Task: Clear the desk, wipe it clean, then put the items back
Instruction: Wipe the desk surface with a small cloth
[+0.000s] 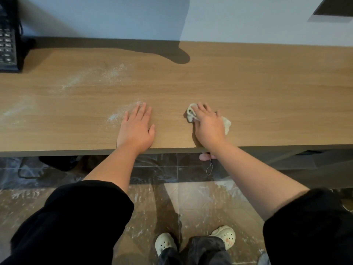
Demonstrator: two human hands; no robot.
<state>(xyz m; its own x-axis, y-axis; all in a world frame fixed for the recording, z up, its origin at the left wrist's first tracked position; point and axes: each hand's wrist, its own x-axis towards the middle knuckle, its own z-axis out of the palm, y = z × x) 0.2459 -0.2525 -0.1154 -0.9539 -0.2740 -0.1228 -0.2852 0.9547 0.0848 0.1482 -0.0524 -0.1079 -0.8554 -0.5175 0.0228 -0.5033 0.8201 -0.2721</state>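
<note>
The wooden desk (248, 88) runs across the view with streaks of white powder (107, 75) on its left half. A smaller patch of powder (118, 115) lies just left of my left hand (136, 129), which rests flat on the desk near the front edge, fingers straight. My right hand (207, 125) presses down on a crumpled pale cloth (191, 112) that sticks out to the left and right of the hand. The fingers lie over the cloth, slightly bent.
A black desk phone (7, 39) stands at the far left back corner against the wall. A dark object (336, 6) hangs at the top right. Below the desk edge lies a tiled floor dusted with white marks, my feet in pale clogs (225, 236).
</note>
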